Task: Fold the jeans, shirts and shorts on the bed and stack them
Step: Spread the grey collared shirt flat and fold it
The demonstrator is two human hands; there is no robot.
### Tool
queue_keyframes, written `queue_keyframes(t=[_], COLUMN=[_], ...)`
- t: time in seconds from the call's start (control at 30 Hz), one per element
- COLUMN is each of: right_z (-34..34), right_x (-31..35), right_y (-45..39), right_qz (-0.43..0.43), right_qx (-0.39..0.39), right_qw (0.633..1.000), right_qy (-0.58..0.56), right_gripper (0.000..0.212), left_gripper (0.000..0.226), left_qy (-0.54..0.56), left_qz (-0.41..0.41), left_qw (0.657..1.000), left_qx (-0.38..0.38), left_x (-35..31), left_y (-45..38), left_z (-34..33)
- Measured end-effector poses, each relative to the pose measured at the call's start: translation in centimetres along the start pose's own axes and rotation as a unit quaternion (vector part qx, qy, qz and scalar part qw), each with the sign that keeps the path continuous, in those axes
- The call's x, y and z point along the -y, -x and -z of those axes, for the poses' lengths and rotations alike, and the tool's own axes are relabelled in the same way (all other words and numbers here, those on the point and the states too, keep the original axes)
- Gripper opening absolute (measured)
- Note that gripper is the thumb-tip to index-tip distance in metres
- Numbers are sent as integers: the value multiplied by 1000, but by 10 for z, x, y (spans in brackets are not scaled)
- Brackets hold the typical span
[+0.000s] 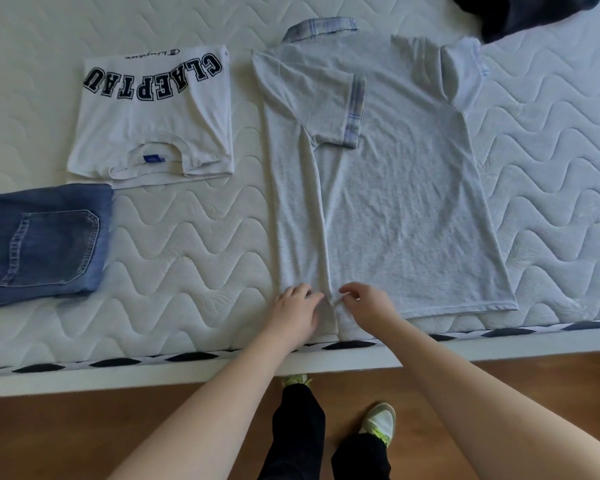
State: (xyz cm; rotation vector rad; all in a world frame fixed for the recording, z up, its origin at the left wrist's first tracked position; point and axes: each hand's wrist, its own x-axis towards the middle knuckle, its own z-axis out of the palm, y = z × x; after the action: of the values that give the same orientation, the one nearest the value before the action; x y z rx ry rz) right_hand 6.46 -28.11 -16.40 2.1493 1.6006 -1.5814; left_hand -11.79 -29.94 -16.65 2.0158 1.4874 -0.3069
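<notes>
A light grey polo shirt [395,188] with plaid collar and sleeve trim lies flat, back up, on the mattress. Its left side and sleeve are folded in over the middle. My left hand [295,311] rests on the folded strip at the hem, fingers lightly bent. My right hand [364,303] pinches the hem fabric right beside it. A folded white T-shirt [153,133] with black letters lies to the left. Folded blue jeans [39,244] lie at the far left, near the bed edge.
A dark navy garment [520,15] lies bunched at the back right corner. The white quilted mattress [187,244] has a front edge with dark trim [174,356]. Below it are wooden floor and my legs and shoes.
</notes>
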Motion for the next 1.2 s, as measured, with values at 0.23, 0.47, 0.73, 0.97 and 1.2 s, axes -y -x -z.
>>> queue_keyframes(t=[0.23, 0.47, 0.73, 0.97, 1.2], right_z=[53, 89, 143, 211, 230], right_x=[45, 79, 108, 144, 187], right_y=[-16, -58, -141, -226, -280], right_qz=[10, 23, 49, 58, 32], right_qx=[-52, -74, -81, -180, -141], right_qw=[998, 995, 985, 955, 946], right_qy=[-12, -58, -142, -229, -290], right_gripper=[28, 32, 40, 49, 59], left_gripper=[44, 53, 62, 58, 64], left_qy=[37, 14, 128, 201, 29], left_qz=[16, 32, 123, 262, 265], left_qw=[998, 995, 975, 931, 955], left_qx=[-41, -90, -131, -155, -130], left_x=[21, 48, 80, 109, 132], left_y=[-48, -106, -204, -278, -311], left_z=[88, 147, 203, 236, 235])
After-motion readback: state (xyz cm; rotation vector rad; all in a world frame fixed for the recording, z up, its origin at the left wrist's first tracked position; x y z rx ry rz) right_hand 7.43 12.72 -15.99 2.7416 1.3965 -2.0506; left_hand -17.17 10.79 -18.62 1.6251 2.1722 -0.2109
